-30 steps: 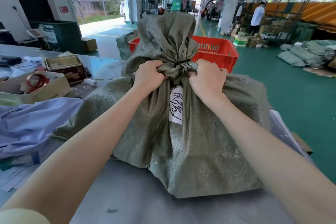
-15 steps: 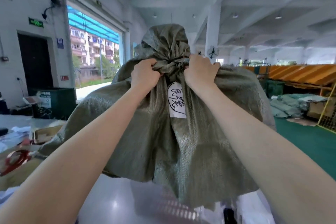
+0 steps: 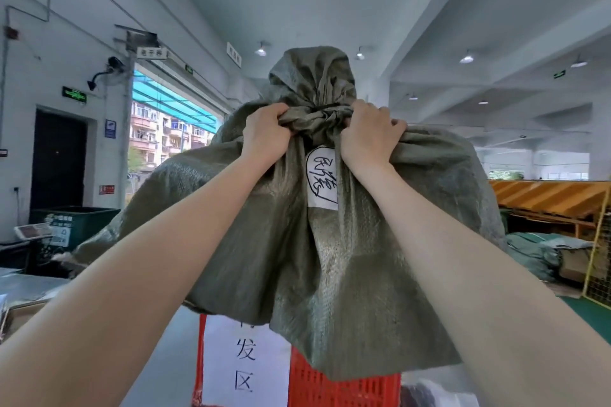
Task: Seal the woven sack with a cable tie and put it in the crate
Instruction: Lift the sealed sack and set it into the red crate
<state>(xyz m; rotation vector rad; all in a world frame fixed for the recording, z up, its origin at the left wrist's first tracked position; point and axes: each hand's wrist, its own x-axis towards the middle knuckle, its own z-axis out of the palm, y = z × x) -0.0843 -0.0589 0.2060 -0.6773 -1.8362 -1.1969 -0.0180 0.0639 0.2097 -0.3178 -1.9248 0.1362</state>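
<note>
Warehouse ceiling, white beams and hanging lamps fill the upper view, with an open loading doorway at the left and yellow-orange ramps at the right. Compared with 0.5 s earlier, the woven sack [image 3: 330, 241] sits a little higher against the ceiling, and the red crate [image 3: 344, 383] has come into sight under it, where only the pale tabletop showed before. 1.0 s ago the sack lay on the table with the crate behind it.

Both arms reach up and forward. The left hand [image 3: 266, 134] is clenched around the gathered neck of the sack on its left side, and the right hand [image 3: 368, 135] is clenched on the right side, so the sack hangs in the air between them, its lower edge in front of the crate's top; whether they touch cannot be told.

Olive-green and crinkled, the sack is cinched by a dark cable tie [image 3: 325, 108] between the 2 fists, with a loose tuft of fabric above. A white label [image 3: 322, 180] with black handwriting sits just below the neck. A white paper sign [image 3: 246, 367] with black characters covers the crate's front.
</note>
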